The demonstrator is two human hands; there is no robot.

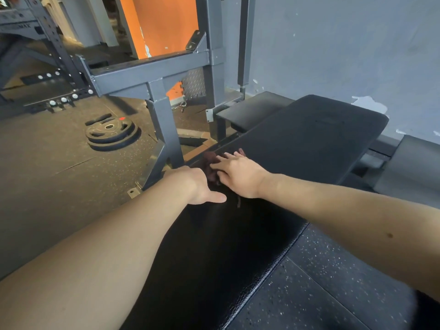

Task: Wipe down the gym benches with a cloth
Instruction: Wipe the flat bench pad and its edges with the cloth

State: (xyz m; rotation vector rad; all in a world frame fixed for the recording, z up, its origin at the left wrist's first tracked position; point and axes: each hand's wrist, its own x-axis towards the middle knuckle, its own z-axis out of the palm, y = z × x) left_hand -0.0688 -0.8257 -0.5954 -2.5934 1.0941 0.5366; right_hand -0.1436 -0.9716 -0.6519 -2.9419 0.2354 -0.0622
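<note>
- Two bare hands meet over the black padded bench [309,139], a long pad with rounded corners. Its far part looks matte, and its near part is glossy with a fine pebbled grain.
- One dark maroon cloth [211,163] lies crumpled in soft folds on the pad, close to its left edge, with a loose thread trailing toward the viewer.
- The right hand [238,178] lies flat on the cloth, fingers straight and slightly spread, pressing it against the vinyl.
- The left hand [198,184] sits just beside the right, at the cloth's near left. Its thumb is stretched out flat on the pad. Its fingers are hidden behind the knuckles, so I cannot tell whether they grasp the cloth, hook over the bench edge or hang loose.
- Both forearms are bare and reach in from the lower corners.
- Left of the bench stands a grey steel frame [157,77] of square tubing with bolted plates at its feet.
- Several round black weight plates [112,136] are stacked on the floor beyond it.
- A smaller flat black pad [252,110] sits behind the bench near the frame.
- The floor [321,282] is dark rubber matting flecked with pale specks.
- The grey wall [345,44] behind has chipped patches of paint.
</note>
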